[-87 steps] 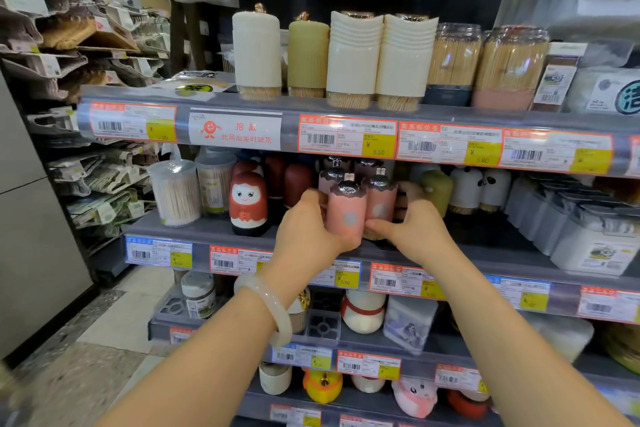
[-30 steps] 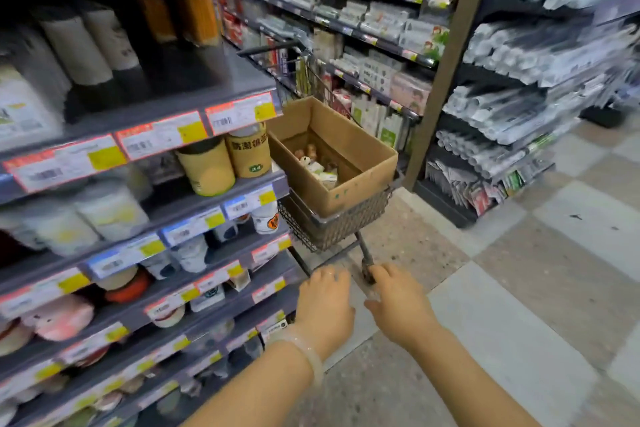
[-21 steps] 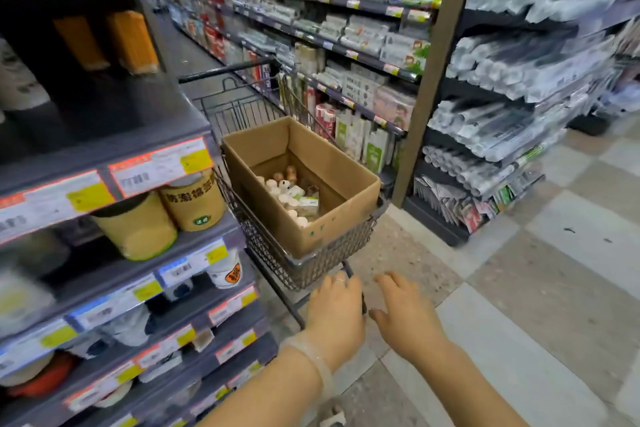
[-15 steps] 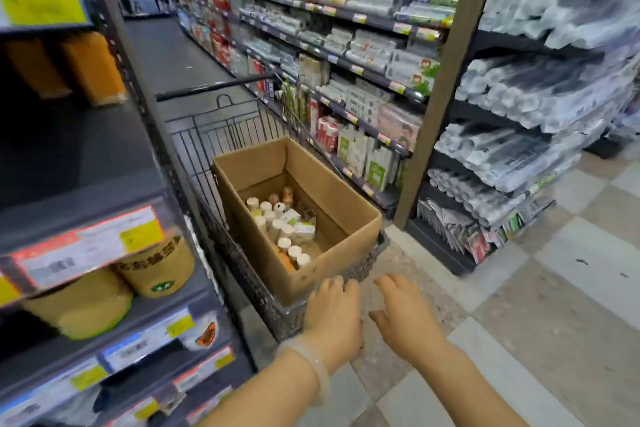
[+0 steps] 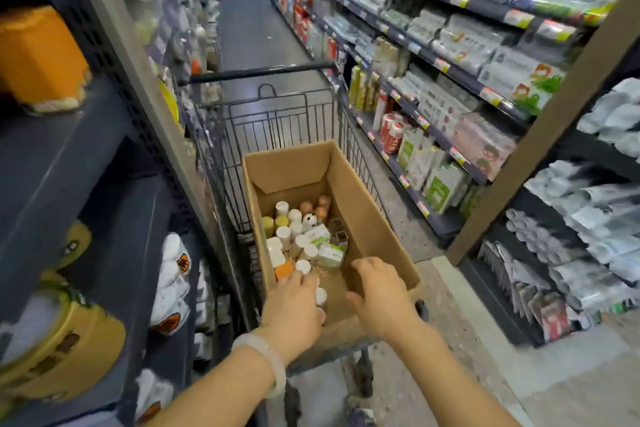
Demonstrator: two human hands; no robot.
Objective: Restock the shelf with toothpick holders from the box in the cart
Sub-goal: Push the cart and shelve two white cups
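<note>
Left hand (image 5: 294, 305) fingers loose over toothpick holders (image 5: 294, 236) in box (image 5: 374, 218), right hand (image 5: 381, 298) open (empty)

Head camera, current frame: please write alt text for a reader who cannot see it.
Two bare hands reach into an open cardboard box in a wire shopping cart; the left hand is over small toothpick holders in the box, the right hand open beside it, holding nothing. Stocked store shelves line the aisle on both sides.
</note>
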